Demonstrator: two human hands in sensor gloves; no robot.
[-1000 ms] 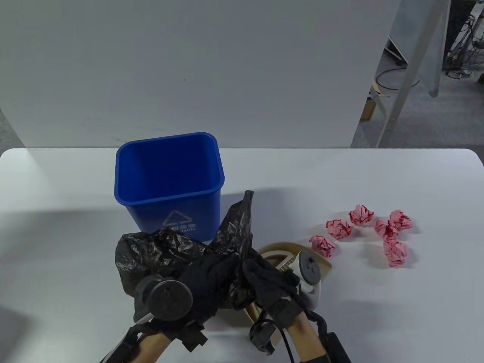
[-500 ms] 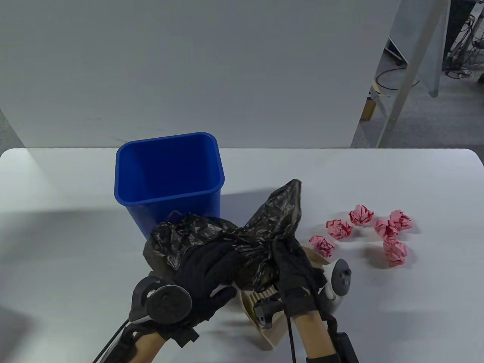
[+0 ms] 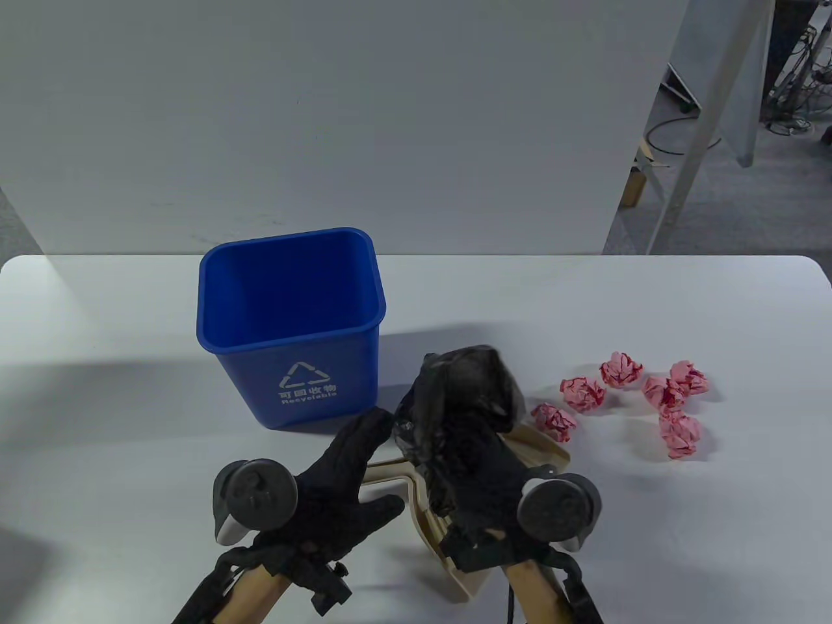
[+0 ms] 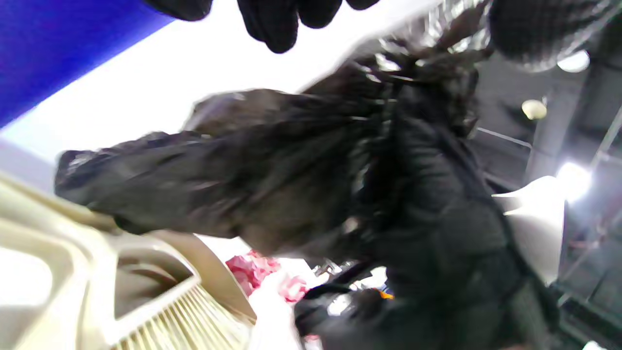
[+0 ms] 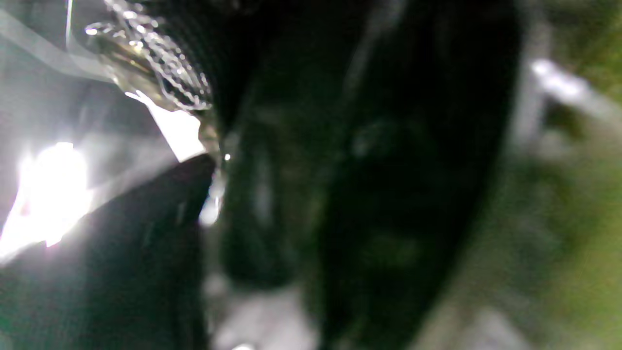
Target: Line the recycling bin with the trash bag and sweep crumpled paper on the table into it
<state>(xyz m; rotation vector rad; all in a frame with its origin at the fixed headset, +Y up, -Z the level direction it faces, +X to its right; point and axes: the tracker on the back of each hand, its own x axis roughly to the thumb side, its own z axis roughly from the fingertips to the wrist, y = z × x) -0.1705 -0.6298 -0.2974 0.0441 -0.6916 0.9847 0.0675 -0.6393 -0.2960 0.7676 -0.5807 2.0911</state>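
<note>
The blue recycling bin (image 3: 289, 318) stands upright and unlined at the table's left centre; a strip of its wall (image 4: 63, 48) shows in the left wrist view. My right hand (image 3: 469, 442) grips the black trash bag (image 3: 468, 390), bunched into a lump just right of the bin, above the table. In the left wrist view the trash bag (image 4: 233, 180) hangs blurred. My left hand (image 3: 364, 455) is beside the bag with fingers (image 4: 274, 24) spread and holding nothing. Several pink crumpled paper balls (image 3: 624, 370) lie at the right. The right wrist view is dark and blurred.
A beige dustpan (image 3: 465, 575) with a brush lies under both hands near the front edge; the dustpan (image 4: 97, 272) also fills the left wrist view's lower left. A white panel (image 3: 325, 117) stands behind the table. Bare tabletop (image 3: 97, 422) lies left of the bin.
My left hand has let go of the bag and opened. The right hand has gathered the bag into a tighter bunch to the right, uncovering the bin's front label.
</note>
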